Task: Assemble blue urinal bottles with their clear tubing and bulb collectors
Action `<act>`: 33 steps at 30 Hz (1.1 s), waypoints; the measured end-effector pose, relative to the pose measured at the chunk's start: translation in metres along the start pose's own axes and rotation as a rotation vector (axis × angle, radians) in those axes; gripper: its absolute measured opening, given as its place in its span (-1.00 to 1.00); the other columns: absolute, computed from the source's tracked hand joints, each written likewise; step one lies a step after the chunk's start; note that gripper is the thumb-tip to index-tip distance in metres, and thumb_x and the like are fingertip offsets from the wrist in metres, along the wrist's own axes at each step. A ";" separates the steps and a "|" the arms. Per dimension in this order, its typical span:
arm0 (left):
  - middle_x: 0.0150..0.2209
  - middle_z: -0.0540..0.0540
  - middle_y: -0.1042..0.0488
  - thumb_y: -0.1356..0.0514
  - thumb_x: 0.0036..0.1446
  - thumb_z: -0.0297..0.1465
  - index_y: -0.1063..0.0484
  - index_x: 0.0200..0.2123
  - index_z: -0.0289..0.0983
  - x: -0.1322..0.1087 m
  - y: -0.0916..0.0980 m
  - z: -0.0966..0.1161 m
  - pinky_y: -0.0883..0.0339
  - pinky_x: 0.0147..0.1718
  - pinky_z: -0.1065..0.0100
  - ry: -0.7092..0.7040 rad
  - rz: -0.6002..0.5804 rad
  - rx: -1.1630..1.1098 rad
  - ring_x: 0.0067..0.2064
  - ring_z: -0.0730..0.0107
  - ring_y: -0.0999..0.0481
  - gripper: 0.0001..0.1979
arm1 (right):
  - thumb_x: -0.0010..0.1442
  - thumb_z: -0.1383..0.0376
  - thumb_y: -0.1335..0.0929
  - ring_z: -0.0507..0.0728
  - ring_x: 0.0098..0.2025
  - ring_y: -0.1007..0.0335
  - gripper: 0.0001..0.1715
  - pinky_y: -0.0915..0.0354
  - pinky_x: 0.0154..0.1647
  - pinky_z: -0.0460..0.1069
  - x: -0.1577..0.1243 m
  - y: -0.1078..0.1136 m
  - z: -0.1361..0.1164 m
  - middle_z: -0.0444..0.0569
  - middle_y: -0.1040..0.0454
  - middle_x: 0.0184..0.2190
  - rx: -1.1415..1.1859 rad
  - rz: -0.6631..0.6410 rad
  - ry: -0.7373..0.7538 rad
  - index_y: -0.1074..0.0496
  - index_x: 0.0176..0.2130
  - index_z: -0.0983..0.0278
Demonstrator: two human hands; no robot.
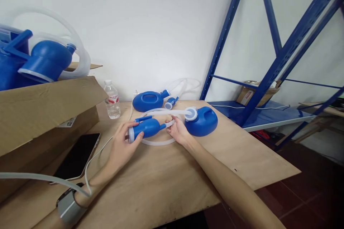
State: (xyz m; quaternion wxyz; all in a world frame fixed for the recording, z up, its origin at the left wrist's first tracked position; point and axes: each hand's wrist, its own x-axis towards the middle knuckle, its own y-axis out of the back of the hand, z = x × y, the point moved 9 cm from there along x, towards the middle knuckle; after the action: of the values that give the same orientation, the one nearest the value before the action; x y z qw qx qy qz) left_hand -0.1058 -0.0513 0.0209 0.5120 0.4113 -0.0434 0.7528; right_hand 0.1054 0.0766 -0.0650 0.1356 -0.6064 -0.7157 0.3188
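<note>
My left hand (126, 143) is wrapped round a blue urinal funnel (149, 127) that has a small handle and a pale rim at its wide end. The fingers of my right hand (178, 130) pinch a clear tube (170, 123) at the funnel's narrow spout. That tube loops over the table and appears to run to the white cap of a blue urinal bottle (205, 121), just right of my right hand. Behind my hands lies another blue bottle (147, 101) with a smaller blue funnel (171, 103) beside it.
At the left stands an open cardboard box (48, 111) holding more blue funnels (51, 59) and coiled tubing. A phone (77, 155) and a water bottle (112, 100) are near it. Blue metal shelving (260, 114) rises past the table's right edge. A white cable crosses my left forearm.
</note>
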 end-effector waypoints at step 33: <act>0.06 -0.16 -0.34 -0.36 0.07 -0.18 -0.19 0.01 -0.14 -0.003 0.012 -0.007 -0.34 0.13 -0.03 0.007 0.136 -0.054 0.13 0.08 -0.43 -0.47 | 0.12 -0.11 -0.47 -0.03 -0.59 -0.22 -0.49 -0.06 -0.58 -0.13 -0.016 -0.021 0.012 -0.19 -0.35 -0.62 -0.235 -0.236 -0.031 -0.44 -0.35 0.28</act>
State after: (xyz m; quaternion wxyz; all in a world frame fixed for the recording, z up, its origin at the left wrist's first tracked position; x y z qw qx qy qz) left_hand -0.1188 -0.0555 0.0182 0.4707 0.3910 -0.0897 0.7858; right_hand 0.0862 0.0562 -0.0579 0.0891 -0.5249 -0.8163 0.2243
